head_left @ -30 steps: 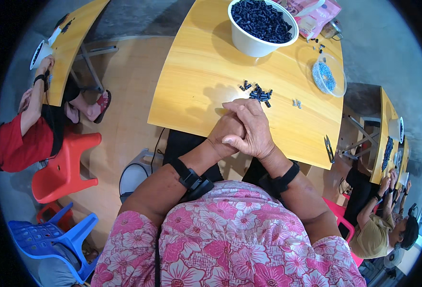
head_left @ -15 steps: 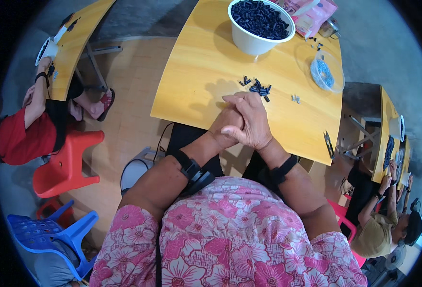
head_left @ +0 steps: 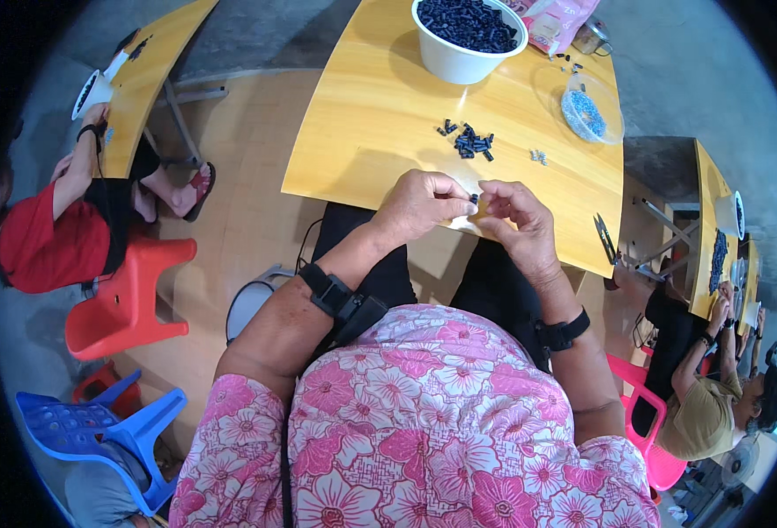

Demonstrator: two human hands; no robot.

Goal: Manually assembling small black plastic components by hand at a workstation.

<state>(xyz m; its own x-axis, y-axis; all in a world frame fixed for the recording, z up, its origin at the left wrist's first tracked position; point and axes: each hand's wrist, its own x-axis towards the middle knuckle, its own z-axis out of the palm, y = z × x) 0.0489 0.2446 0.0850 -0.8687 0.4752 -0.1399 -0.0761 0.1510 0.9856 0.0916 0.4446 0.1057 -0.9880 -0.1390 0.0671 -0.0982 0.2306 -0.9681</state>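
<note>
Between the thumb and forefinger of my left hand (head_left: 416, 208) a small dark cylindrical piece (head_left: 475, 199) is pinched, above the near edge of the yellow table (head_left: 371, 123). My right hand (head_left: 526, 233) hovers just beside it, thumb and fingers curved and apart, with nothing visible between them. A little beyond my hands lies a loose pile of dark short tube-like pieces (head_left: 474, 143). To its right sit several tiny pale pieces (head_left: 539, 157). Farther back stands a white bowl (head_left: 460, 65) heaped with the same dark pieces.
A clear round tub (head_left: 617, 132) of blue bits stands at the right, with a pink bag (head_left: 560, 22) and a glass jar (head_left: 591, 37) behind. Black thread snips (head_left: 605, 238) lie by the right edge. Red (head_left: 133, 299) and blue chairs (head_left: 128, 431) stand left; other people work at tables either side.
My hands were clasped together over the table edge; they have come apart. My left hand now pinches a small dark piece, and my right hand has shifted right and opened.
</note>
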